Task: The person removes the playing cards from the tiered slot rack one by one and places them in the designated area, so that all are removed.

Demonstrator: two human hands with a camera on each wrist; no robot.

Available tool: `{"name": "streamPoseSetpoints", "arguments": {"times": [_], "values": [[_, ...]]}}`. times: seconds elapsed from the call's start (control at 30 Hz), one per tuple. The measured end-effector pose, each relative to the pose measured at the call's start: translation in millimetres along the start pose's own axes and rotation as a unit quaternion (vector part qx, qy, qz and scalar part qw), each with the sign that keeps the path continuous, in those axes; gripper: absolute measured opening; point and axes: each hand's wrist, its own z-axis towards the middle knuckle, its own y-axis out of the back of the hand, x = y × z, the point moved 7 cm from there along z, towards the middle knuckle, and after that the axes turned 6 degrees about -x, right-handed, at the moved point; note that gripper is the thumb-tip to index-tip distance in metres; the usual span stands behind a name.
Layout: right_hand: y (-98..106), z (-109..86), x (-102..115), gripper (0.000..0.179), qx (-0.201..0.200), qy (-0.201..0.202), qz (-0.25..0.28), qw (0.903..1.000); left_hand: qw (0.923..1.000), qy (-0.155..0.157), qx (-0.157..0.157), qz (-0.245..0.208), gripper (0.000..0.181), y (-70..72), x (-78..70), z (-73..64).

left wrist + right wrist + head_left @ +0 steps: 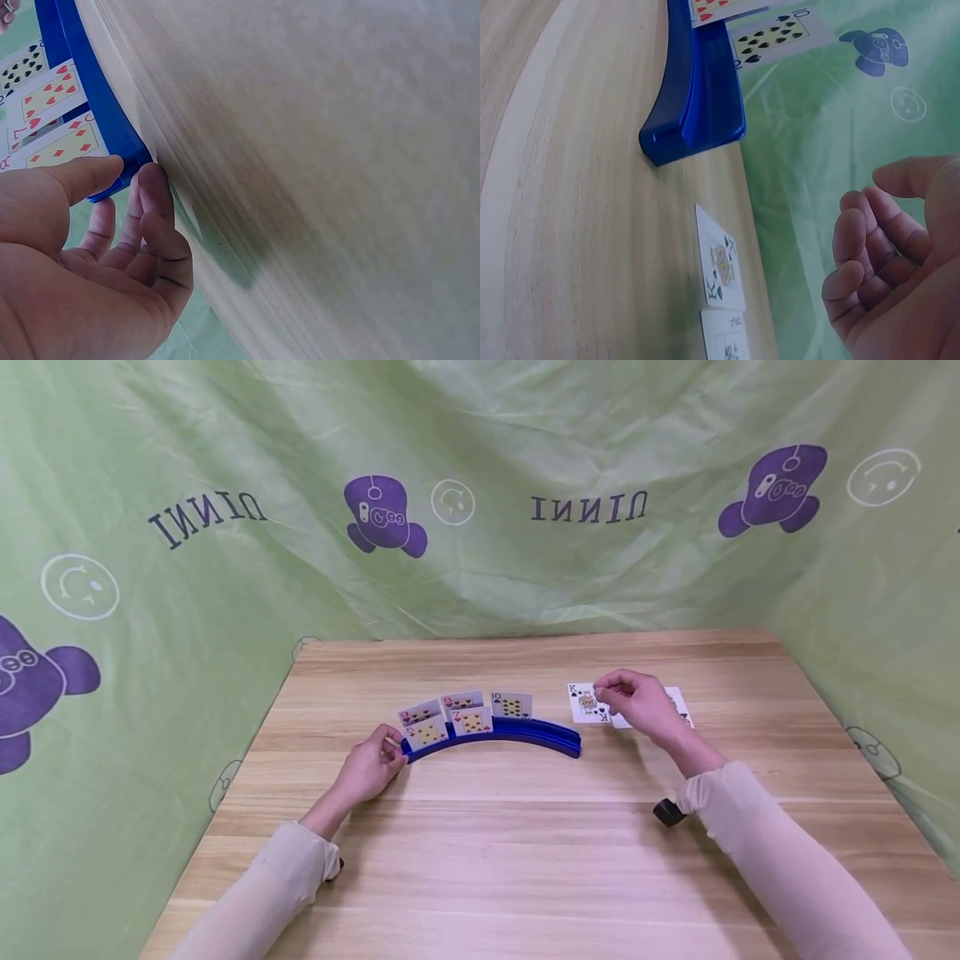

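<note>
Readable cards: 5 of diamonds (425,732), 7 of hearts (472,721) n 10 of spades (513,705) in the blue card holder (536,730), approx 11 o'clock on the wood table (480,860); K of spades (578,708) flat at 1. Green backdrop (480,593) w/ flipped lettering (588,507). L hand (370,768) pinches holder's 9 o'clock end; R hand (637,702) hovers nr the K, fingers half curled, thumb apart, nothing held.

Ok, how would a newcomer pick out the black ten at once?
On the wooden table, find the curved blue card holder gripped at one end by the left hand. The black ten stands in its back row, farthest card from that hand. It is the only black card in the holder; the neighbouring seven and eight are red.
</note>
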Motion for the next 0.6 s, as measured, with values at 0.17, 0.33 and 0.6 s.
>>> {"name": "streamPoseSetpoints", "arguments": {"times": [0.17,0.33,0.6], "values": [[-7,0.0,6,0.028,0.007,0.005,0.012,0.9999,1.0000,0.000,-0.002,0.000,0.026,-0.4,0.5,-0.1],[-12,0.9,9,0.026,0.009,0.010,0.025,0.9996,1.0000,-0.004,-0.006,-0.002,0.026,0.6,-0.3,-0.6],[-22,1.2,18,0.028,0.015,0.019,0.043,0.9988,0.9994,-0.029,-0.021,-0.001,0.026,3.0,-3.7,-1.7]]}}
